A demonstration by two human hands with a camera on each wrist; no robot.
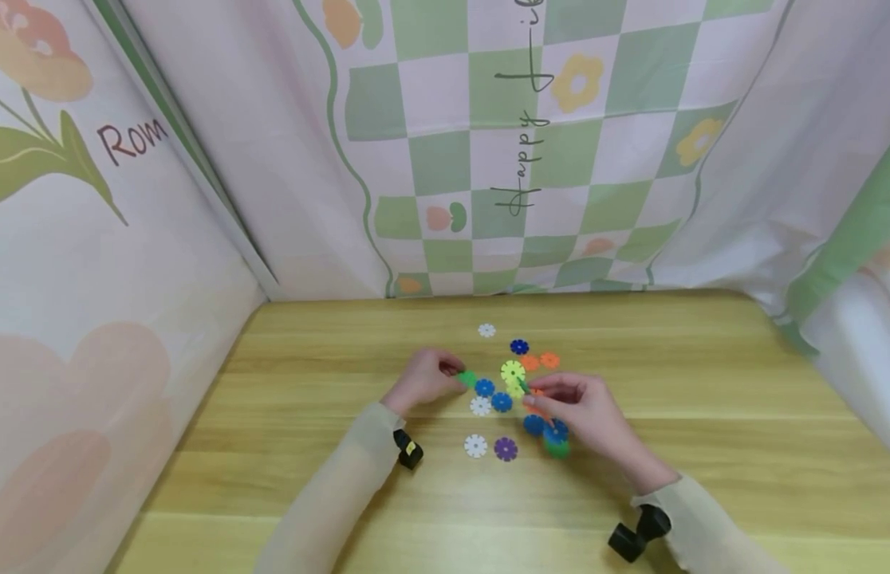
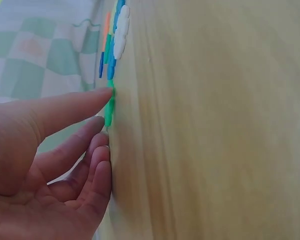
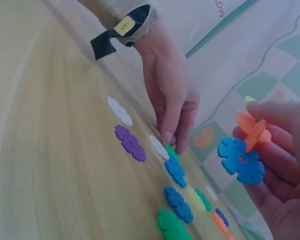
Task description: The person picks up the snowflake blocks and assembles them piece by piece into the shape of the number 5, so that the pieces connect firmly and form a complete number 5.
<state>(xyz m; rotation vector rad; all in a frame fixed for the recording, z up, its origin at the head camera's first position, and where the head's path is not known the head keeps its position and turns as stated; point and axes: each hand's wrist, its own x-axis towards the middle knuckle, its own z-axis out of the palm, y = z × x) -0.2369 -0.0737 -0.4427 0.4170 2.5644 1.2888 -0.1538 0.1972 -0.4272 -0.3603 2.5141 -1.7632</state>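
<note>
My left hand (image 1: 427, 379) is low over the tabletop, thumb and index finger pinching the edge of a flat green notched disc (image 2: 110, 102). My right hand (image 1: 588, 410) holds up a small cluster of interlocking discs between thumb and fingers. In the right wrist view this cluster shows an orange disc (image 3: 252, 131) slotted to a blue disc (image 3: 241, 161), with a bit of yellow-green at the thumb tip. Close to the left hand lie two blue discs (image 1: 502, 401) and a white disc (image 1: 480, 406). Yellow-green discs (image 1: 513, 371) lie between the hands.
Nearer me on the wooden table (image 1: 344, 510) are a white disc (image 1: 476, 446) and a purple disc (image 1: 506, 449). Farther back lie a dark blue disc (image 1: 519, 347), orange discs (image 1: 549, 360) and another white disc (image 1: 486, 329). A checkered curtain (image 1: 502, 159) hangs behind the table.
</note>
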